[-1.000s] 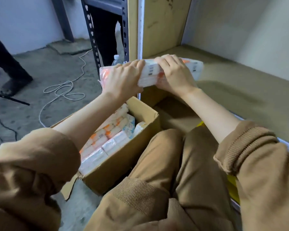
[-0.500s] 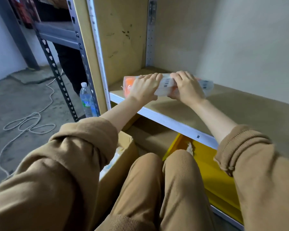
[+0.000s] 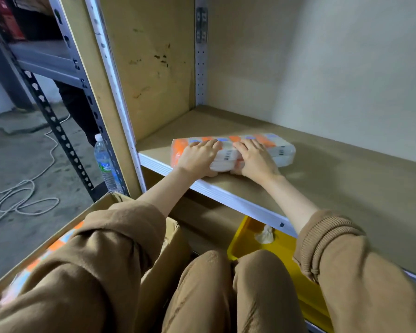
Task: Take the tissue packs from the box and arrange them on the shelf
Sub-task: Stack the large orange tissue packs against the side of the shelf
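Observation:
A long tissue pack [image 3: 277, 147], white with orange and blue patches, lies flat on the tan shelf board [image 3: 334, 179] near its left front corner. My left hand [image 3: 199, 157] grips the pack's near left side and my right hand [image 3: 255, 159] grips its near middle, fingers over the top. The cardboard box [image 3: 175, 239] stands on the floor at my lower left, mostly hidden by my left sleeve. More orange and blue tissue packs [image 3: 46, 251] show inside it.
A water bottle [image 3: 105, 164] stands on the floor beside the shelf's left upright [image 3: 115, 92]. A yellow tray [image 3: 286, 251] with a crumpled tissue lies under the shelf by my knees. A white cable [image 3: 22, 200] coils on the concrete floor. A dark metal rack [image 3: 51, 111] stands to the left.
Both hands carried the pack from above the box over to the shelf and lowered it flat onto the board. My view swung up and right toward the shelf.

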